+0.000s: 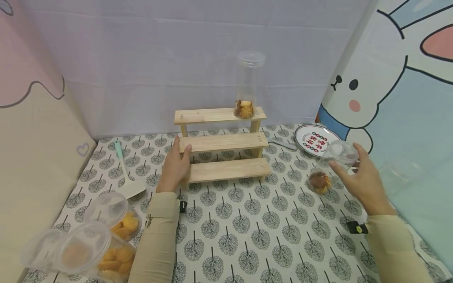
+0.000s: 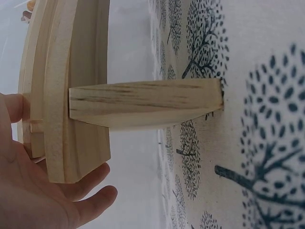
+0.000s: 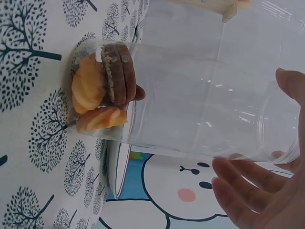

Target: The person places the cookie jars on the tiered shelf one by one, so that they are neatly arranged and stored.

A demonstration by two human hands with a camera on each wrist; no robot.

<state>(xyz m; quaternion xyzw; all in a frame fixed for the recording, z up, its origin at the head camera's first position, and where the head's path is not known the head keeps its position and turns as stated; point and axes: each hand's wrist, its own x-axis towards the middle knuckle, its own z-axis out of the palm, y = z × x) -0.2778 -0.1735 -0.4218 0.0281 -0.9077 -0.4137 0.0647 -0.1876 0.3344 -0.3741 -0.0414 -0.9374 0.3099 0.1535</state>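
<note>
A three-step wooden stand (image 1: 226, 142) is at the middle of the table. My left hand (image 1: 174, 167) holds the left end of its middle step, thumb on top; in the left wrist view the fingers (image 2: 97, 202) curve beside the plank. To the right, my right hand (image 1: 364, 182) grips the upper part of a clear lidded jar (image 1: 320, 167) from the side. Inside at its bottom, the right wrist view shows yellow piped cookies (image 3: 88, 86) and brown sandwich cookies (image 3: 119, 74). A tall clear jar (image 1: 249, 84) with cookies stands on the top step's right end.
Clear lidded tubs (image 1: 85, 247) with orange-yellow food stand at front left. Behind them lies a spatula (image 1: 129, 184) with a mint handle. A patterned plate (image 1: 304, 135) and a metal utensil (image 1: 283, 144) lie right of the stand. Another clear container (image 1: 400, 175) is beyond my right hand.
</note>
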